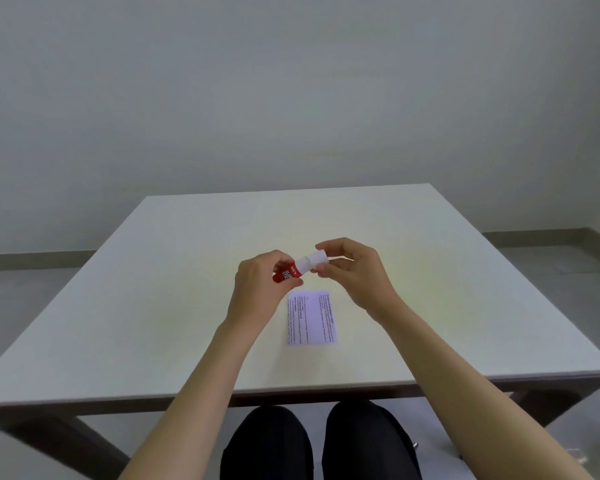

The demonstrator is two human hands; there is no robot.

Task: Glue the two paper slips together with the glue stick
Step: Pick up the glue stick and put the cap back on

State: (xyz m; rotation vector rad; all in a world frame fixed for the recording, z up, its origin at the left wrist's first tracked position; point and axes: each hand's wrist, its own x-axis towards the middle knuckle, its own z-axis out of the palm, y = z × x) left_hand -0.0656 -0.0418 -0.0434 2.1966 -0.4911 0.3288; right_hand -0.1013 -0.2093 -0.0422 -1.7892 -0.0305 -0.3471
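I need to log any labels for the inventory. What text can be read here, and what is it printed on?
Glue stick, red body in the left hand: white lettering, too blurred and partly covered to read.
Paper slip on the table: lines of small print, too small to read.
Nothing else bears text.

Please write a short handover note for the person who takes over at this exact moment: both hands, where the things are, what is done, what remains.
Left hand: grips the red body of the glue stick, held above the table.
Right hand: pinches the white cap at the stick's end; whether it is coming off or going on cannot be told.
Paper: lies flat on the table, below the hands; it looks like one printed sheet, a second slip cannot be made out.
Done: glue stick picked up.
Left: whether gluing and pressing remain cannot be told.
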